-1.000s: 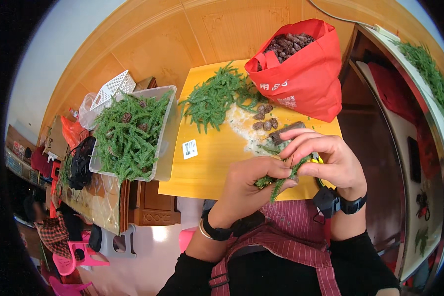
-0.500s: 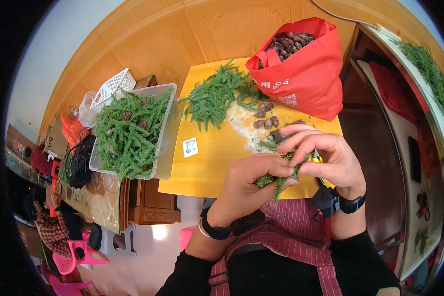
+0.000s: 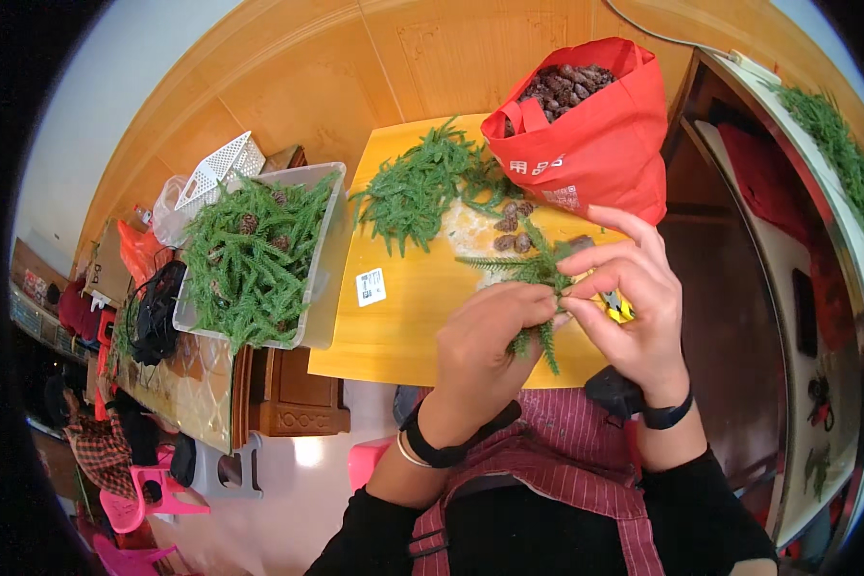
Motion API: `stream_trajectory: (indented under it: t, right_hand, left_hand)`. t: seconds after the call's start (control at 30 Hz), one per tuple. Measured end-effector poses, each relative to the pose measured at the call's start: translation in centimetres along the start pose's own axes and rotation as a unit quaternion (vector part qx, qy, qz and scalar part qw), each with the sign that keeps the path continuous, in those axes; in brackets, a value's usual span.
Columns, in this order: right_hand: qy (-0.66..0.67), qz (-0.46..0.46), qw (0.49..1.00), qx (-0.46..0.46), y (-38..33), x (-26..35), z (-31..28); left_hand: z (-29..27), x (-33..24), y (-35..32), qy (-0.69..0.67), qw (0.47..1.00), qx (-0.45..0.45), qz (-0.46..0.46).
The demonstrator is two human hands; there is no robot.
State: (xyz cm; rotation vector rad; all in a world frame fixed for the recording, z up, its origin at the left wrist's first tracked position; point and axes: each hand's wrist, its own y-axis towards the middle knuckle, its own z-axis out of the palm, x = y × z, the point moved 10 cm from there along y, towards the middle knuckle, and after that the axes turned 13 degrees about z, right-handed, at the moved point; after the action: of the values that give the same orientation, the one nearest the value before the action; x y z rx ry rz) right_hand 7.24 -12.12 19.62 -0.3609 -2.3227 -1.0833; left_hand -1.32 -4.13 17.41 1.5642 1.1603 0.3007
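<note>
Between my hands, above the near part of the yellow table (image 3: 408, 336), is a green artificial pine sprig (image 3: 540, 261) with its needled arms spread outward. My left hand (image 3: 494, 331) is closed around its lower part. The thumb and forefinger of my right hand (image 3: 634, 302) pinch it near the middle, the other fingers raised. What exactly lies between the fingertips is hidden. Just beyond the sprig lie several small brown pine cones (image 3: 507, 242) beside a patch of whitish crumbs. A yellow-and-black tool (image 3: 616, 305) shows partly behind my right hand.
A pile of green sprigs (image 3: 422, 187) lies at the table's back left. A red bag (image 3: 595, 144) full of pine cones stands at the back right. Left of the table is a clear plastic bin (image 3: 322, 259) of finished-looking sprigs with cones. A white label (image 3: 371, 287) lies on the table.
Both hands have risen slightly away from my body with the sprig. Its arms, mostly covered before, now fan out in view. The yellow-and-black tool shows more.
</note>
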Motion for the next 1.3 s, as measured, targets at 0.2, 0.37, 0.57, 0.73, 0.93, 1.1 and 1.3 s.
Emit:
stream_trajectory:
  t: [0.2,0.37,0.57,0.73,0.93,1.1,1.3]
  right_hand:
    - [0.100,0.220,0.970,0.037,-1.7,-5.5,-0.9]
    - [-0.265,0.254,0.907,0.206,-8.0,-13.9,2.8]
    - [-0.345,0.341,0.835,0.260,-12.1,-18.0,4.7]
    - [-0.283,0.321,0.877,0.219,-11.2,-17.2,3.5]
    - [-0.041,0.465,0.876,0.120,-12.8,-19.2,-1.9]
    - [0.110,0.407,0.893,0.158,-10.2,-10.0,-3.4]
    - [0.009,0.121,0.957,0.264,-6.9,-1.7,-1.6]
  left_hand:
    - [-0.9,2.7,-2.0,-0.215,0.956,-0.046,-0.191]
    - [0.6,3.2,-3.4,-0.449,0.849,-0.067,-0.272]
    - [0.6,2.4,-4.8,-0.525,0.801,-0.027,-0.287]
    - [0.5,2.9,-6.6,-0.574,0.747,-0.024,-0.334]
    - [0.9,2.2,-6.7,-0.647,0.685,-0.019,-0.335]
    - [1.6,1.8,-6.9,-0.698,0.639,-0.019,-0.322]
    - [2.9,1.0,-7.1,-0.737,0.596,0.002,-0.318]
